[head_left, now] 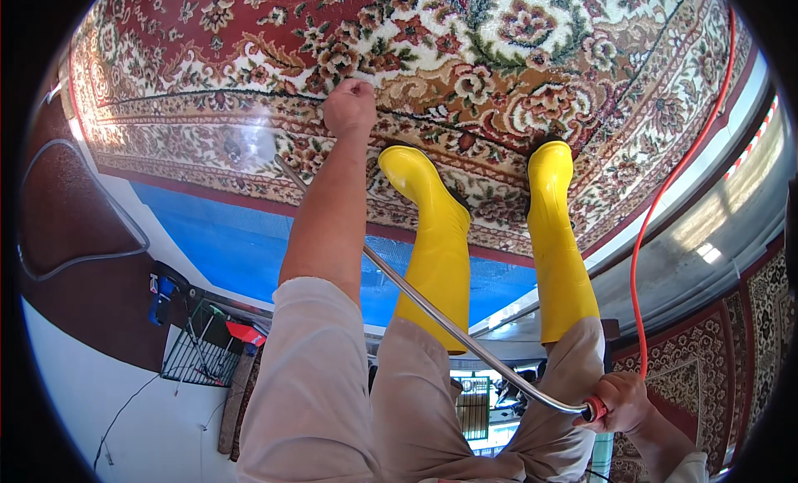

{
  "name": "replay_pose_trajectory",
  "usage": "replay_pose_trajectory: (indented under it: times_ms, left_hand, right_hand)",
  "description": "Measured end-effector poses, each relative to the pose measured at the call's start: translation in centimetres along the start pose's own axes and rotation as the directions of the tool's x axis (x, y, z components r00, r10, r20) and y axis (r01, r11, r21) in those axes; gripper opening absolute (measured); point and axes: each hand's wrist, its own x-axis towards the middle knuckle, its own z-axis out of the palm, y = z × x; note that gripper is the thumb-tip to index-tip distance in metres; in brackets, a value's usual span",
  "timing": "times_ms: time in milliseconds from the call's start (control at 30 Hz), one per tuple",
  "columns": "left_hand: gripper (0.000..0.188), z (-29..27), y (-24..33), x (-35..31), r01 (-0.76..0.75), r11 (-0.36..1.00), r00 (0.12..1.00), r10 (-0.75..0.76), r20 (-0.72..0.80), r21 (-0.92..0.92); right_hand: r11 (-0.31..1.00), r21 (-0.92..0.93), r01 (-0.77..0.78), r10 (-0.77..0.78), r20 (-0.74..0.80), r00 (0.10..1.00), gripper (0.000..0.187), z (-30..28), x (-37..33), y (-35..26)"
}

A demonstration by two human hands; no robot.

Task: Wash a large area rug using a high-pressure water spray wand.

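My right hand (622, 402) grips the red handle end of a long metal spray lance (465, 337) at the lower right. The lance runs up and left, crossing in front of my legs and passing behind my left forearm. Its tip points at the border of a large red and cream floral carpet (465, 80), where a pale mist shows. My left hand (350, 107) is a closed fist above the carpet, with nothing visible in it. An orange-red hose (638, 292) reaches up from my right hand. Yellow rubber boots (549, 179) are on my feet, standing on the carpet.
Blue flooring (224, 242) shows along the carpet's near edge. A grey hose (137, 234) loops at the left. Near it are a green wire rack (199, 358) and a red object (247, 333). Another patterned rug (690, 375) lies at the lower right.
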Motion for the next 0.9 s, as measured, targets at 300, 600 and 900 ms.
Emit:
replay_pose_trajectory:
  times_ms: [300,600,900]
  left_hand:
    - [0.017,0.8,-3.9,1.5,0.371,0.645,0.927,-0.207,0.314,-0.668]
    - [0.02,-1.0,-3.4,0.9,0.46,0.547,0.879,-0.17,0.445,-0.699]
    - [0.02,-1.6,-2.6,0.7,0.467,0.495,0.881,-0.196,0.43,-0.732]
  right_hand:
    - [1.0,0.004,0.013,-0.013,-0.005,1.0,0.049,-0.1,0.4,-0.3]
    - [0.999,-0.013,0.03,-0.03,-0.006,1.0,0.049,0.4,0.3,-0.1]
    - [1.0,-0.01,0.019,-0.019,-0.016,1.0,0.05,0.6,0.2,0.0]
